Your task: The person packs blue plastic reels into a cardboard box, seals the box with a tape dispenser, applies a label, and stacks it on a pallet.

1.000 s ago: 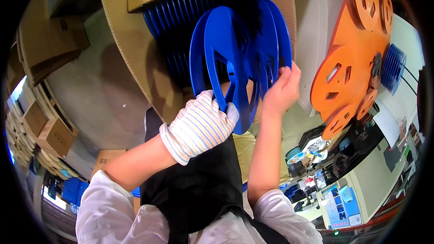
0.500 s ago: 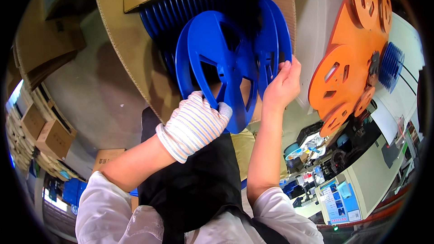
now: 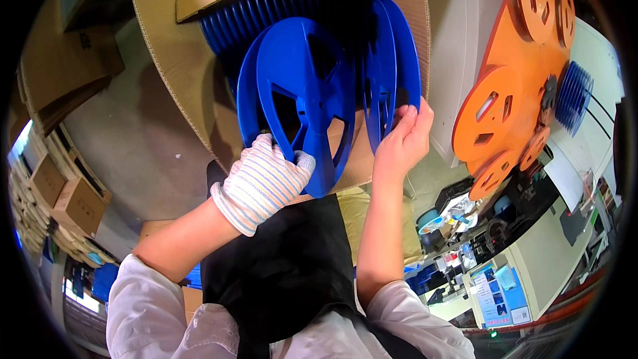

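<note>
Big orange panel (image 3: 525,60) with slotted discs (image 3: 488,123) over on the right, next to a whitish cabinet (image 3: 450,46). Small brown cartons (image 3: 78,207) way off left. The clutter (image 3: 458,216) lower right is too tiny to really make out, tbh.

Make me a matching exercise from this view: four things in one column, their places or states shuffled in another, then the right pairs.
1. left hand
2. right hand
3. cardboard box
4. orange panel

A. bare, at the rim of the right blue reel
B. right of the pale cabinet
C. gloved, gripping the left blue reel
D. open, with a row of blue rims inside

Pairs: 1-C, 2-A, 3-D, 4-B
</note>
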{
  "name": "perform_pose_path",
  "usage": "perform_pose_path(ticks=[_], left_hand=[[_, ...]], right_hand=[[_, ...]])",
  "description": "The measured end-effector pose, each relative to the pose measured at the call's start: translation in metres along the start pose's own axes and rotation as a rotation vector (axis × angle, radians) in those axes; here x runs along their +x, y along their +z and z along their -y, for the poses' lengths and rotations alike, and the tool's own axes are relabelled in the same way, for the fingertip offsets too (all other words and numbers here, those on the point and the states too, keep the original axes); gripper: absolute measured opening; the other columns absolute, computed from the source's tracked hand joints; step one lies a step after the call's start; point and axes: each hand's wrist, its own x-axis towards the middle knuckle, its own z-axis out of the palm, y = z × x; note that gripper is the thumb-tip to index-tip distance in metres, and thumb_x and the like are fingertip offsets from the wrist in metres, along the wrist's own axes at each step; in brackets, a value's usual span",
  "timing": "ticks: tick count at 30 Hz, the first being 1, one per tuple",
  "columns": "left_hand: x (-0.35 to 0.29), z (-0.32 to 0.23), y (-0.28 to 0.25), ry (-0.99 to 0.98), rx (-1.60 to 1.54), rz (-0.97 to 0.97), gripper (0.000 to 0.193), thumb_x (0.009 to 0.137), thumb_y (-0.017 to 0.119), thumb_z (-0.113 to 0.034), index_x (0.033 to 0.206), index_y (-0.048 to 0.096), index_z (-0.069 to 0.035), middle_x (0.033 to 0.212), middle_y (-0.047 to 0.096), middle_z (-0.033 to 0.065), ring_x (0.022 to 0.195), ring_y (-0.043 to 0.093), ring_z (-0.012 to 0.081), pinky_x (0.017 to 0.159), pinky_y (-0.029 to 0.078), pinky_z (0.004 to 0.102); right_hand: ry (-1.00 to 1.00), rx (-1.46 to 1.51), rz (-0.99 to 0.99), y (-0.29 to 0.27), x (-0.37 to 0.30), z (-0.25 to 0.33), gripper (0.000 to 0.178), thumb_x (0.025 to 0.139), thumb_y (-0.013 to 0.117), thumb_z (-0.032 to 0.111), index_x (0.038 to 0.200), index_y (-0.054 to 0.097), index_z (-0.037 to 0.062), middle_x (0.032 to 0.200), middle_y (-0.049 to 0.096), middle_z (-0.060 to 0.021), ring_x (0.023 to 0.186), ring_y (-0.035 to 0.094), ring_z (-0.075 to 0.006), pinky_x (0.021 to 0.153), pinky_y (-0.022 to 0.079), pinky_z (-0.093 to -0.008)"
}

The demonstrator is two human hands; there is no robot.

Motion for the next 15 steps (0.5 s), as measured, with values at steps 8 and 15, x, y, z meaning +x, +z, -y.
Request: perform_pose_path(ticks=[8,15], left_hand=[[0.001,-0.002,0.000,-0.030,-0.026,0.040,0.019,0.079,0.062,-0.014,0.096,0.062,-0.007,0.072,0.062,0.0280,0.074,0.067,0.0436,0.053,0.056,0.0450],[0.003,-0.003,-0.009,0.031,-0.050,-0.081,0.015,0.077,0.062,-0.013,0.090,0.061,-0.006,0.062,0.058,0.0168,0.066,0.064,0.0343,0.051,0.056,0.0411]], right_hand=[[0.128,0.025,0.161,-0.001,0.021,0.005,0.026,0.099,0.049,0.009,0.122,0.058,0.0012,0.095,0.064,-0.0111,0.082,0.062,-0.0223,0.074,0.050,-0.0330],[-0.222,-0.008,0.250,-0.004,0.008,-0.007,0.042,0.099,0.049,0.022,0.136,0.050,0.0021,0.132,0.052,-0.0195,0.123,0.049,-0.0346,0.106,0.038,-0.0438]])
